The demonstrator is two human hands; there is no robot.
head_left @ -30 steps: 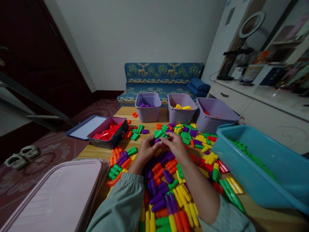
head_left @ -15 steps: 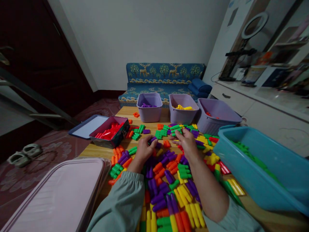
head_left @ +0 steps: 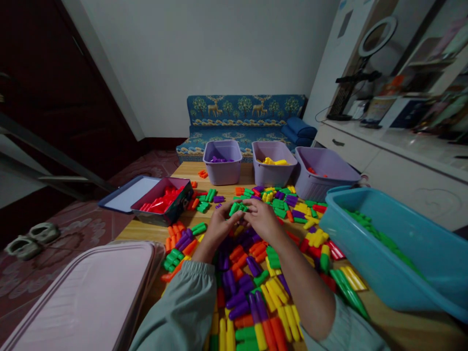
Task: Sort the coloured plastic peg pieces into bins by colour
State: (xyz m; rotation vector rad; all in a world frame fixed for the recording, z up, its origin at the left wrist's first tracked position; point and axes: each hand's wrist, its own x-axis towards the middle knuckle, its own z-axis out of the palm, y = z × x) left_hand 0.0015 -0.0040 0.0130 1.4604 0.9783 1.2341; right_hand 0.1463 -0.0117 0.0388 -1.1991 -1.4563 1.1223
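Note:
My left hand (head_left: 219, 225) and my right hand (head_left: 262, 218) meet over the middle of the table. Green plastic toy blocks (head_left: 237, 208), shaped like joined rounded pegs, sit between the fingers of both hands. Both hands are closed around them; my fingers partly hide how many pieces there are. A bit of purple block (head_left: 218, 205) shows beside my left fingertips, and whether that hand holds it I cannot tell. Below my hands lie loose purple blocks (head_left: 237, 298), orange blocks (head_left: 238, 258) and yellow blocks (head_left: 292, 322).
Purple bins stand at the back: one with purple blocks (head_left: 224, 170), one with yellow (head_left: 272, 173), one with red (head_left: 321, 178). A teal tub (head_left: 380, 258) of green blocks is at right. At left are an open tin (head_left: 179, 209) of red blocks and a pink lid (head_left: 91, 287).
My right hand has moved left and nearer, bringing green blocks up to my left hand. The purple block seen in my left hand before is now mostly hidden. My view has shifted slightly right.

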